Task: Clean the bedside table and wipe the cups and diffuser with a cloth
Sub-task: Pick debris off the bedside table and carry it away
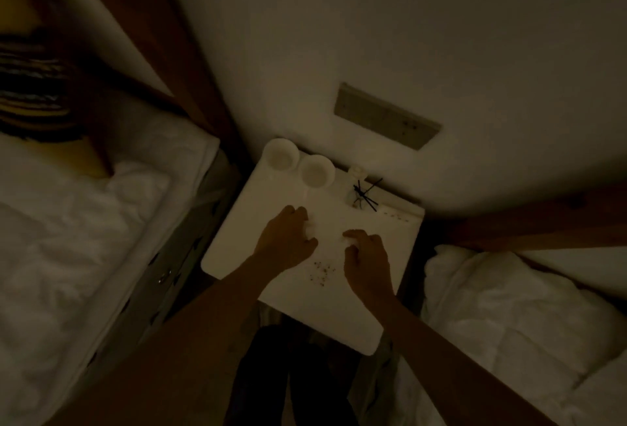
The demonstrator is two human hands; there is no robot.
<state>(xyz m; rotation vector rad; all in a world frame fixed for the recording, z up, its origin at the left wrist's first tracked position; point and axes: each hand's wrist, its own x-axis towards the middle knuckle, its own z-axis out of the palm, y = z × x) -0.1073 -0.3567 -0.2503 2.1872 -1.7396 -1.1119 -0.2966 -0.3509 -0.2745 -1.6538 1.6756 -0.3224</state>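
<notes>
The room is dim. A white bedside table [237, 242] stands between two beds. Two white cups [281, 154] [316, 171] sit side by side at its back left corner. A small reed diffuser [360, 188] with dark sticks stands at the back, right of the cups. My left hand [288, 239] hovers over the table's middle, fingers curled round a small white thing that looks like a piece of cloth [310, 230]. My right hand [368, 257] is just to its right, pinching another white bit [349, 242]. Brown crumbs [320, 271] lie between my wrists.
A bed with white bedding [84, 239] lies left of the table, another bed [509, 324] to the right. A switch panel [386, 115] is on the wall behind. More small specks [395, 214] dot the table's back right edge. My dark trouser legs [291, 374] stand below the table's front.
</notes>
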